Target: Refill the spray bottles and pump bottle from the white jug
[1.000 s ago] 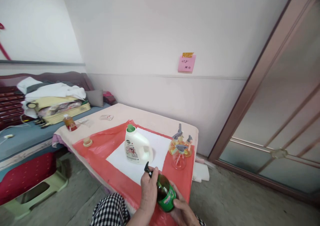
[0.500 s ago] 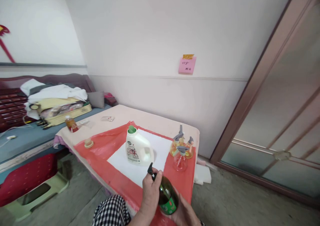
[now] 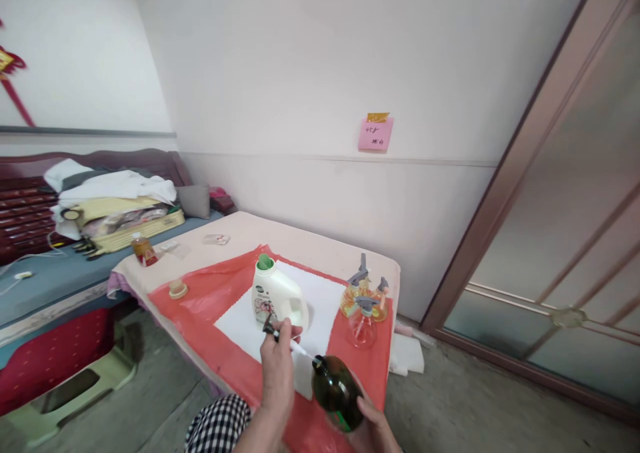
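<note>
My right hand grips the base of a dark green glass bottle with a green label, tilted over the near edge of the table. My left hand pinches the bottle's black pump head, pulled out to the left with its white dip tube still reaching the bottle mouth. Just beyond stands a white detergent jug with a green cap on a white cloth.
A red plastic sheet covers the table. Three clear orange spray bottles stand at its right. A small cup and a small jar sit at the left. A bed with piled clothes lies left; a sliding door stands right.
My left hand has drawn the pump head out of the bottle and away to the left, exposing the white tube. The bottle has tilted lower in my right hand.
</note>
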### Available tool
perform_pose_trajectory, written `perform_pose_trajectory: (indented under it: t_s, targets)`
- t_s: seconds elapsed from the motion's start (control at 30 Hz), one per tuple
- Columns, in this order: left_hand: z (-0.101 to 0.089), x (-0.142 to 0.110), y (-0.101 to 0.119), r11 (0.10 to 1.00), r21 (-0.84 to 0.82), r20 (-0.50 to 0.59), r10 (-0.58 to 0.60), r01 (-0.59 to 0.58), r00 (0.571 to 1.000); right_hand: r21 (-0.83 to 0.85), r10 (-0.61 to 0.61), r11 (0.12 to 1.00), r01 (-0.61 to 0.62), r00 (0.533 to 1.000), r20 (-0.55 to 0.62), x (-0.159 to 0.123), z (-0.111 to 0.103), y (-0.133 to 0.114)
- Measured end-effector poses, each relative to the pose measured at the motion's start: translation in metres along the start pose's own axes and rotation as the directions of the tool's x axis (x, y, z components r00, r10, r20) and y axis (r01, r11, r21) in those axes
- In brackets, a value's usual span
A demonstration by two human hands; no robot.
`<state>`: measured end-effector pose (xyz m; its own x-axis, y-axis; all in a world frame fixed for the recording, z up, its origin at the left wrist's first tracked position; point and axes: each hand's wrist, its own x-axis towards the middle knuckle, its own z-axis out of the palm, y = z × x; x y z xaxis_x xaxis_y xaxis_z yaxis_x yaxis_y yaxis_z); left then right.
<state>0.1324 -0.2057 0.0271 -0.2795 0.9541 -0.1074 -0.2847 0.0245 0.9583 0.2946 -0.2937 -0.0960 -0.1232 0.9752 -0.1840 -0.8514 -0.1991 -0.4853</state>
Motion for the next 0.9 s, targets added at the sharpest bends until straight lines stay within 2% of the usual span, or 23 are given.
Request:
perform_pose_trajectory:
  t_s: [0.1, 0.2, 0.33, 0.47, 0.57, 0.7, 0.8, 0.9]
  targets:
    - [-0.021, 0.027, 0.001, 0.973, -0.192, -0.033, -0.136, 0.127, 0.990, 0.008, 0.002, 1.000, -0.001, 0.995, -0.099, 0.005, -0.010, 0.000]
    - [-0.049, 0.049, -0.008, 0.917, -0.325, 0.010, -0.240, 0.230, 0.971, 0.040, 0.006, 0.999, 0.001, 0.982, -0.188, 0.009, -0.016, 0.000]
    - [-0.077, 0.063, -0.024, 0.908, -0.346, 0.023, -0.243, 0.236, 0.970, 0.039, 0.015, 0.999, -0.006, 0.970, -0.242, 0.014, -0.023, -0.001]
    - [-0.090, 0.072, -0.040, 0.920, -0.323, 0.024, -0.229, 0.224, 0.973, -0.005, 0.025, 1.000, -0.027, 0.971, -0.237, 0.020, -0.021, -0.011]
    - [-0.098, 0.079, -0.057, 0.925, -0.276, 0.022, -0.264, 0.260, 0.964, -0.057, -0.017, 0.998, 0.004, 0.975, -0.223, 0.027, 0.008, -0.029]
    - [-0.106, 0.087, -0.076, 0.915, -0.240, 0.030, -0.328, 0.325, 0.944, -0.227, -0.151, 0.968, 0.112, 0.975, -0.161, 0.049, 0.075, -0.061]
    - [-0.108, 0.091, -0.082, 0.905, -0.250, 0.060, -0.342, 0.345, 0.938, -0.311, -0.205, 0.937, 0.161, 0.972, -0.113, 0.075, 0.120, -0.084]
    - [-0.106, 0.091, -0.083, 0.888, -0.266, 0.094, -0.362, 0.374, 0.927, -0.431, -0.231, 0.884, 0.180, 0.970, -0.070, 0.100, 0.153, -0.100]
